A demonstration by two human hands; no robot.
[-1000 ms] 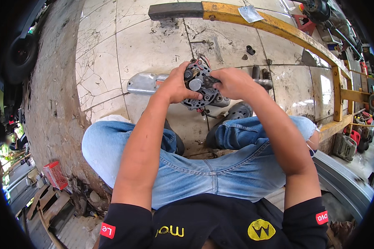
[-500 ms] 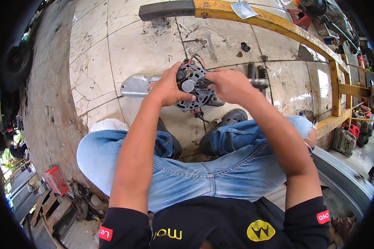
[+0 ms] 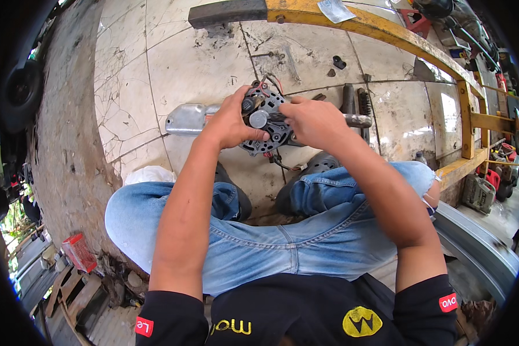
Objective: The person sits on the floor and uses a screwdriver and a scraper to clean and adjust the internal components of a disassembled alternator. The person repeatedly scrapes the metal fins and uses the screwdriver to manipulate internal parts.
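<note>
An alternator (image 3: 274, 132), round and grey with a slotted housing, is in front of me between my shoes, with thin wires at its edges. My left hand (image 3: 234, 120) grips its left side, thumb across the lower front. My right hand (image 3: 312, 120) is closed round a metal-handled tool (image 3: 358, 120). The handle's thick end sticks out to the right, while its dark shaft reaches left over the alternator's face toward a round silver disc (image 3: 258, 119). Whether shaft and disc join, I cannot make out. A flat silver metal piece (image 3: 183, 120) lies to the left, partly behind my left hand.
Two dark tools (image 3: 348, 99) lie on the tiles beyond my right hand, beside the handle. Farther off are a bolt (image 3: 263, 55) and a small black part (image 3: 339, 62). A yellow metal frame (image 3: 386, 32) curves along the far and right sides. My shoes flank the alternator.
My right hand has shifted slightly left, and the tool's handle has swung a little toward me. My left hand keeps its grip on the alternator.
</note>
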